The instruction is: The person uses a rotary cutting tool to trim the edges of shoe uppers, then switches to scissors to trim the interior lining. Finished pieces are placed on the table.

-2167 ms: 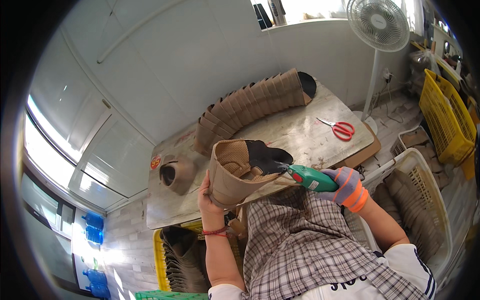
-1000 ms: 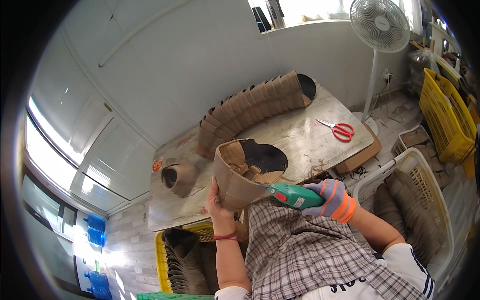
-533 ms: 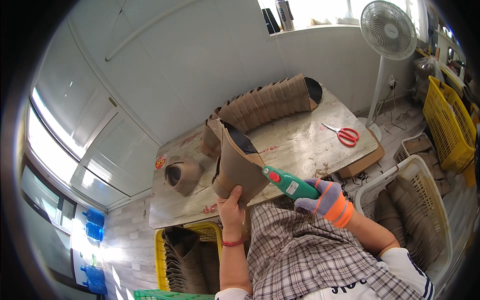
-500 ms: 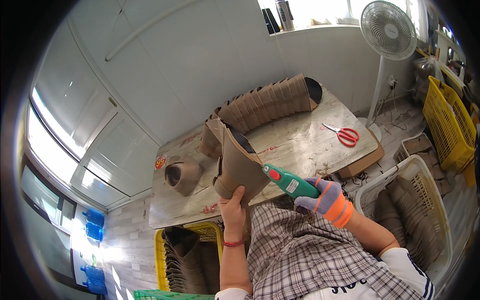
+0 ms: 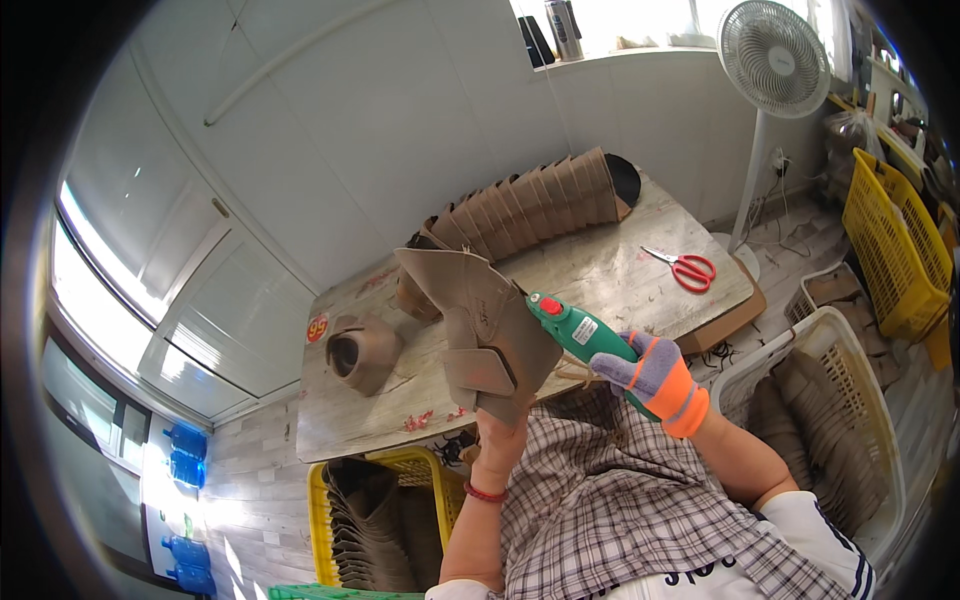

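Observation:
My bare left hand (image 5: 499, 440), with a red cord at the wrist, grips a brown boot upper (image 5: 500, 325) from below; most of its fingers are hidden behind it. The upper stands raised over the table's near edge, its strap flap facing me. In a grey and orange glove, my right hand (image 5: 660, 383) is wrapped round a green handheld power cutter (image 5: 585, 335) with a red button. The cutter's tip meets the upper's right edge. Another brown upper (image 5: 364, 352) sits on the table at the left. Farther back lies a nested row of uppers (image 5: 530, 208).
Red-handled scissors (image 5: 690, 270) lie on the right of the worn table (image 5: 620, 285). A yellow basket (image 5: 437, 470) and a white basket (image 5: 890, 440), both holding uppers, flank me. A standing fan (image 5: 775, 60) and a tilted yellow crate (image 5: 890, 250) are at the right.
My left hand has turned the boot upper, so its strap side now faces me. The cutter has stayed at its right edge, with my right hand slightly lower.

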{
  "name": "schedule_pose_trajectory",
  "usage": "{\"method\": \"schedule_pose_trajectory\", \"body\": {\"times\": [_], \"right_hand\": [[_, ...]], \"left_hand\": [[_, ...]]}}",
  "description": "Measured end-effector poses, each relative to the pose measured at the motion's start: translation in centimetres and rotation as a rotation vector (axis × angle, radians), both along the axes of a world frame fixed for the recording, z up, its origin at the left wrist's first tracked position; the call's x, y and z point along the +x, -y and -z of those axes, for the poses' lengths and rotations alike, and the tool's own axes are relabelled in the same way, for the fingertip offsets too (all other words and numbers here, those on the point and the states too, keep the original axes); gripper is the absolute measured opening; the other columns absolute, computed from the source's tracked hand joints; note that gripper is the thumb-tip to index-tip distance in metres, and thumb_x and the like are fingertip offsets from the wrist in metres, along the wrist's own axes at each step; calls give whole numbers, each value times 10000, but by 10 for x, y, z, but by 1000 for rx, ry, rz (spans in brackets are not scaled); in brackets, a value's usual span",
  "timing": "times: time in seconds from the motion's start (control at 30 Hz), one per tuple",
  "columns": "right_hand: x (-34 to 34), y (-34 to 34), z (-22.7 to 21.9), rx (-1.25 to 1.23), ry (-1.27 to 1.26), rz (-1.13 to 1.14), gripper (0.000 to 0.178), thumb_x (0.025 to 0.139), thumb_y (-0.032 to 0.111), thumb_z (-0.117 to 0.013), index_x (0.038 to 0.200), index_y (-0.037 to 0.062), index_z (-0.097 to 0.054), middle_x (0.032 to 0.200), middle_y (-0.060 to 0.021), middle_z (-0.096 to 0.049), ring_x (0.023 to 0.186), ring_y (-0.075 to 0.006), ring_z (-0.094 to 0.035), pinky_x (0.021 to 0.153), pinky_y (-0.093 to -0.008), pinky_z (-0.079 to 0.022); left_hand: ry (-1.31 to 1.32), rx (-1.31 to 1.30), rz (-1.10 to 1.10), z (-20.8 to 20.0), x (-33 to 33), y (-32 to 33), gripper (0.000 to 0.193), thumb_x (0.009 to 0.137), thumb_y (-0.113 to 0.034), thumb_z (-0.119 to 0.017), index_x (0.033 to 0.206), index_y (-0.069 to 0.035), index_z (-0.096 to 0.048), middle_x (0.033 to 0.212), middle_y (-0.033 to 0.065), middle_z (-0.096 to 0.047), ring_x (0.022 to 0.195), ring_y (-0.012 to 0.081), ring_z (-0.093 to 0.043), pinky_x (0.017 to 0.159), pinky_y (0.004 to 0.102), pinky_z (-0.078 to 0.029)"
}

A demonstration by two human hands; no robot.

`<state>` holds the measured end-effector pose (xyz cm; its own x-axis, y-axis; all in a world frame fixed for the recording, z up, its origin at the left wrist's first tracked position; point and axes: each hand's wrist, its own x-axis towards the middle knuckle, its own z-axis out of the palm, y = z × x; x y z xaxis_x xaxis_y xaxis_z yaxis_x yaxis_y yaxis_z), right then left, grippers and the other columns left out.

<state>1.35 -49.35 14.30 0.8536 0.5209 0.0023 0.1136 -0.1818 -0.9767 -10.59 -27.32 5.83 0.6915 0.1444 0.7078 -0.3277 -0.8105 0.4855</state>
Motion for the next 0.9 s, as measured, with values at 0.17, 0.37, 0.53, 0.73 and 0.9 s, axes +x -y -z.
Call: {"method": "schedule_pose_trajectory", "body": {"times": [0.17, 0.37, 0.53, 0.73, 0.9], "right_hand": [[12, 4, 0, 18, -38, -17, 504, 801, 468, -760, 953, -3, -667, 654, -17, -604, 575, -64, -546, 522, -246, -442], [-13, 21, 36, -53, 50, -101, 598, 735, 389, -842, 1130, -15, -647, 840, -79, -713, 709, -88, -652, 659, -233, -535], [-17, 19, 29, -34, 38, -126, 604, 730, 391, -844, 1129, -19, -647, 840, -92, -714, 717, -95, -659, 666, -238, -540], [-14, 6, 23, -69, 66, -85, 591, 741, 406, -831, 1116, -16, -655, 829, -103, -710, 728, -102, -659, 674, -247, -537], [-4, -4, 38, 7, -40, 1, 499, 779, 370, -813, 1047, -21, -658, 778, -41, -688, 673, -63, -588, 603, -227, -485]], "left_hand": [[-32, -821, 196, 11, -7, 4, 307, 900, 25, -614, 1205, -6, -611, 1203, 98, -645, 1095, 224, -611, 917, 380, -487], [189, -1402, 474, -18, 1, -3, 405, 936, -4, -574, 1335, -50, -522, 1322, 65, -573, 1207, 221, -547, 1028, 398, -455], [172, -1364, 435, -15, 5, -7, 395, 935, -16, -581, 1325, -57, -528, 1296, 71, -589, 1181, 233, -567, 1012, 428, -474], [102, -1258, 313, 4, 6, 2, 331, 917, -31, -628, 1246, -27, -592, 1206, 69, -643, 1096, 208, -612, 941, 378, -502], [-83, -443, -117, 8, -8, -3, 136, 892, -70, -671, 990, 23, -665, 998, 120, -702, 919, 245, -663, 737, 393, -488]]}}
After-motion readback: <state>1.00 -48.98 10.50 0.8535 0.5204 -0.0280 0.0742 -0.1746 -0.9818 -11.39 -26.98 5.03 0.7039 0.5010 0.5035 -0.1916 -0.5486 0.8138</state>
